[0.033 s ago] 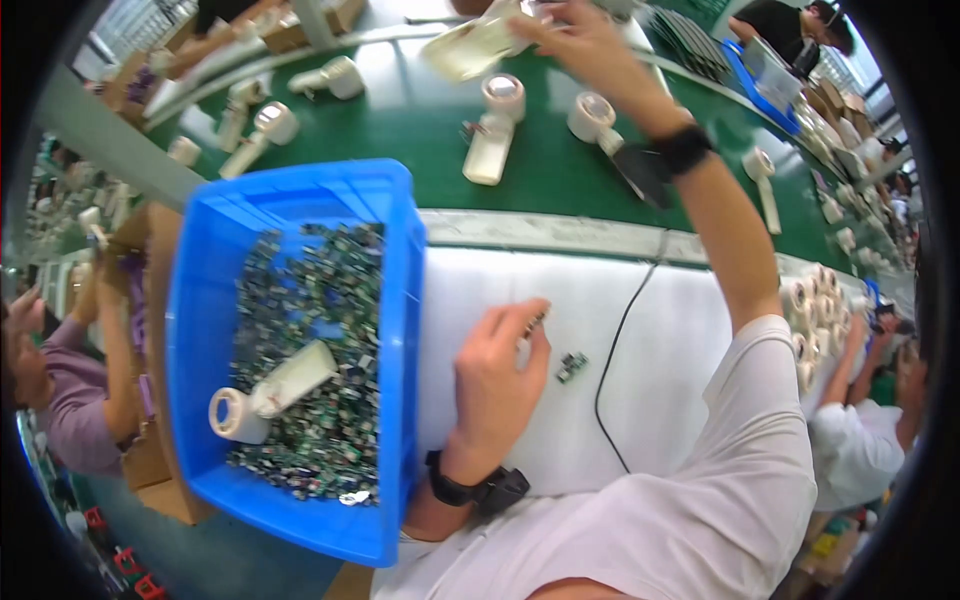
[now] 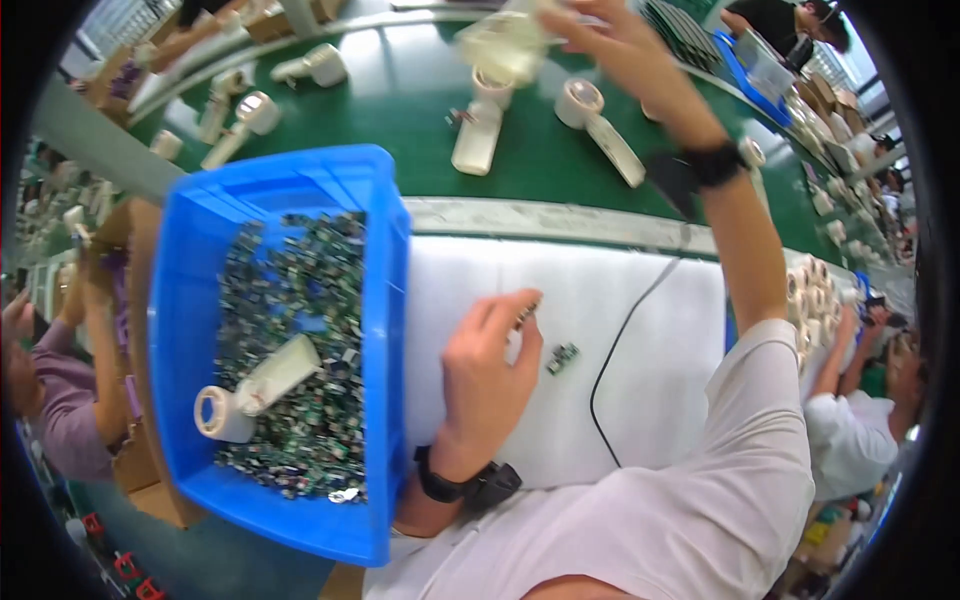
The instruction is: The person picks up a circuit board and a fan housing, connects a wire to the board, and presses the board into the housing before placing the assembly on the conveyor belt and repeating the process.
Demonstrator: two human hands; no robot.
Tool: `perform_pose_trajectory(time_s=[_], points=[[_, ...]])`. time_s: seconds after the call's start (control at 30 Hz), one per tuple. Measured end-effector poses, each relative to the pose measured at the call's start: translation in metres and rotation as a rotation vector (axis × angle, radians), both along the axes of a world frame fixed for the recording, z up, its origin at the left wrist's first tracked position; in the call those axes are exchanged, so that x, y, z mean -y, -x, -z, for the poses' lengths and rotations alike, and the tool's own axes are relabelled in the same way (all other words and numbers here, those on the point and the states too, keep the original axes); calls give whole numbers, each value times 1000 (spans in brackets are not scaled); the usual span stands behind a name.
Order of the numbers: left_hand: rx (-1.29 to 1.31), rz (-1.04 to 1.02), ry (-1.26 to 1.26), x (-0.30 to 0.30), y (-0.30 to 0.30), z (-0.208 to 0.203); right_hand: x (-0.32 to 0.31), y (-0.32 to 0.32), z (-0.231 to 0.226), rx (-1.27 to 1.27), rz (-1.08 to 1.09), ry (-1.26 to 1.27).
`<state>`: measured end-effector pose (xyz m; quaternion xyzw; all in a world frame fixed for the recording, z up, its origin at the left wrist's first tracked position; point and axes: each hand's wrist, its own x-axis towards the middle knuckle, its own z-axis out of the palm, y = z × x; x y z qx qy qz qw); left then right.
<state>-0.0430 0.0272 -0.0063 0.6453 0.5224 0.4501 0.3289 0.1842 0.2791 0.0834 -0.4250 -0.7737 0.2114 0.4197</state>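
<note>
Over the white work surface, my left hand (image 2: 490, 355) is closed in a pinch on a small circuit board (image 2: 526, 313), of which only an edge shows. Beside it, another small green circuit board (image 2: 562, 358) lies flat on the white surface. My right hand (image 2: 610, 30) reaches far over the green conveyor belt (image 2: 400, 120). Its fingers grip a cream plastic casing (image 2: 500, 50), smeared by motion. Just below that casing, a cream handheld fan body (image 2: 479, 138) with a round head lies on the belt. A second such fan body (image 2: 612, 145) rests to its right.
On my left stands a blue bin (image 2: 385, 300) full of small circuit boards, with a cream fan body (image 2: 270, 380) lying on top. A black cable (image 2: 607, 385) crosses the white surface. Co-workers sit on both sides. Stacked cream fan parts (image 2: 808, 300) stand at the right.
My right hand and the casing have shifted slightly to the right. The whole view has moved a little, so the bin appears further left. My left hand keeps its pinch.
</note>
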Motion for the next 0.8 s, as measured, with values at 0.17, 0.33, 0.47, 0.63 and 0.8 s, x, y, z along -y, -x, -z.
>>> perform_pose_trajectory(time_s=[0.17, 0.33, 0.47, 0.63, 0.8], points=[[131, 134, -47, -2, -9, 2, 193, -75, -2, 228, 23, 364], [183, 321, -37, 8, -21, -9, 296, -64, 23, 461, 261, 292], [188, 482, 35, 12, -27, -11, 328, -53, 18, 517, 403, 225], [182, 785, 141, 20, -33, -17, 332, -43, 40, 512, 209, 355], [106, 945, 134, 26, -37, -9, 330, -46, 64, 499, 145, 180]])
